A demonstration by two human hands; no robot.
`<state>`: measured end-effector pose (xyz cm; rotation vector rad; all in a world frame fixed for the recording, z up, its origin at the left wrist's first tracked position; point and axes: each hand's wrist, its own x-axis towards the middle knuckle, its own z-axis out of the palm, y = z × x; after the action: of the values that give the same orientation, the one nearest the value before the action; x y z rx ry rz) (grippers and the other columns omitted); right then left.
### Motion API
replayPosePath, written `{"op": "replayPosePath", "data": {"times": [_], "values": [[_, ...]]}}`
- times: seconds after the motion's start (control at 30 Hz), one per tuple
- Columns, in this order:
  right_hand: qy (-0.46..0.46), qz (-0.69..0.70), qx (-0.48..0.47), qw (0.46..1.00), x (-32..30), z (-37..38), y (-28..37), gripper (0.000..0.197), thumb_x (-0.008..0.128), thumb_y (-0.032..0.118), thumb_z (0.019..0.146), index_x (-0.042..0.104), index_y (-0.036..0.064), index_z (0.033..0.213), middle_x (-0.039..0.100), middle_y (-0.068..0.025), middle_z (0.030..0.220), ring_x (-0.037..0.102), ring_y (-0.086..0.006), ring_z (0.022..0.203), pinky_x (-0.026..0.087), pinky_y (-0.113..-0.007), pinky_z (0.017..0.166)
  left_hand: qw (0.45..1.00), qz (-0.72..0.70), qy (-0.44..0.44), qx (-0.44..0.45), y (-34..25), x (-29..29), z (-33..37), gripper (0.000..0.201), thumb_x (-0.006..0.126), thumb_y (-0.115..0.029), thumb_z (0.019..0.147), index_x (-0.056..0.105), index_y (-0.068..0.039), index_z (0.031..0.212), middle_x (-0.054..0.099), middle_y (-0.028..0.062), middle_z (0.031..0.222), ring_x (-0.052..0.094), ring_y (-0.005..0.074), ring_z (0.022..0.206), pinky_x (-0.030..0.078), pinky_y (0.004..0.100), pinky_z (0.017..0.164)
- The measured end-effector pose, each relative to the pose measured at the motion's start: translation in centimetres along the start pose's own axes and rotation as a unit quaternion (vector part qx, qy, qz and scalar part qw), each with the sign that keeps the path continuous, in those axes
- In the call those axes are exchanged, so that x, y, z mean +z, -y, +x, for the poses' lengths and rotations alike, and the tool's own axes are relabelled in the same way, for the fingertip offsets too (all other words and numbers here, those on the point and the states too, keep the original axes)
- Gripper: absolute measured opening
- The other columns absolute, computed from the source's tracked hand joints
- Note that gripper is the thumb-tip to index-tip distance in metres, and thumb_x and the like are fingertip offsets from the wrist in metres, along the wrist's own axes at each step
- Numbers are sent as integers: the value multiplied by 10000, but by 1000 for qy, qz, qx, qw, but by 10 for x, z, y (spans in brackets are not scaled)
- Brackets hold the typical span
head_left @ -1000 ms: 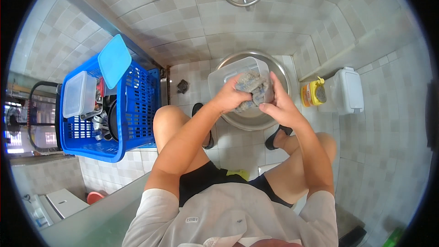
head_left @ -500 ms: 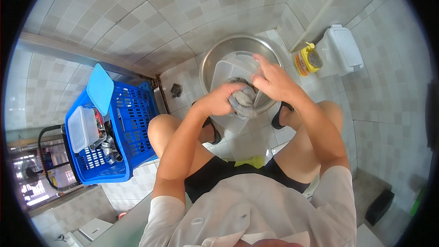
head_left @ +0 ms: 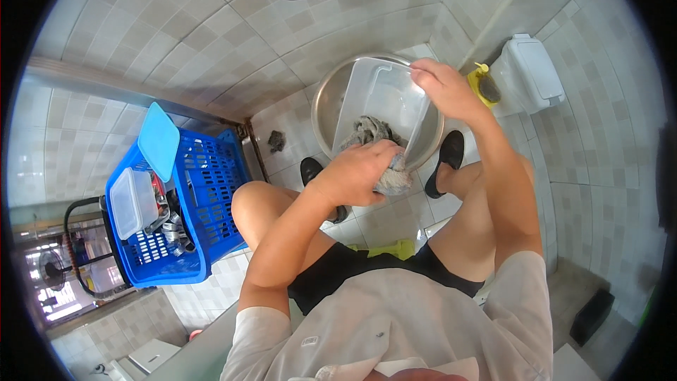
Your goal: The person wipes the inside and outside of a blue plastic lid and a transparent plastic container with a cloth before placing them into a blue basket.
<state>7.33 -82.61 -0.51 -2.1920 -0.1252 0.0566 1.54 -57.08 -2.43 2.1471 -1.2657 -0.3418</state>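
A clear plastic box (head_left: pixel 396 90) is tilted over a round steel basin (head_left: pixel 323 114) on the floor, its open side toward me. My right hand (head_left: pixel 449 89) grips the box's far right corner, fingers closed on the rim. At the near end, my left hand (head_left: pixel 358 173) is closed on a wet grey cloth (head_left: pixel 374 129). Part of that cloth bunches inside the box, and part hangs out under my fingers. The lower end of the box is hidden behind the cloth and my left hand.
A blue basket (head_left: pixel 211 190) at left holds metal utensils, a clear tub (head_left: pixel 134 202) and a light-blue lid (head_left: pixel 159 141). At right are a yellow bottle (head_left: pixel 484 86) and a white-lidded bin (head_left: pixel 538 74). A dark clump (head_left: pixel 276 141) lies on the tiles.
The box has moved away from me and its far end is raised. My right hand has shifted right and now clasps its corner. My left hand has turned over the cloth.
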Motion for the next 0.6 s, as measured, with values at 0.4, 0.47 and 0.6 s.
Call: {"op": "replayPosePath", "data": {"times": [0.4, 0.47, 0.6], "values": [[-17, 131, -20, 991, 17, 1, 7, 479, 581, 268, 970, 501, -32, 1334, 639, -123, 1150, 597, -201, 1065, 451, -328, 948, 975, 183, -116, 39, 14, 28, -3, 500, 706, -34, 590, 607, -35, 1080, 612, 69, 1015, 635, 258, 776, 550, 360, 629], [-40, 125, -63, 989, 32, -2, -3, 520, 604, 244, 964, 451, -33, 1377, 628, -118, 1152, 596, -192, 1040, 453, -325, 939, 975, 182, -128, 28, 14, 30, -1, 518, 713, -39, 581, 606, -35, 1088, 618, 72, 1034, 637, 259, 783, 552, 363, 640], [-34, 261, 48, 963, 72, -26, 8, 722, 621, 179, 952, 211, -49, 1501, 575, -137, 1157, 553, -175, 1033, 453, -330, 924, 968, 173, -179, 11, 15, 22, -4, 574, 732, -60, 552, 607, -31, 1112, 637, 81, 1105, 646, 255, 805, 561, 365, 673]]}}
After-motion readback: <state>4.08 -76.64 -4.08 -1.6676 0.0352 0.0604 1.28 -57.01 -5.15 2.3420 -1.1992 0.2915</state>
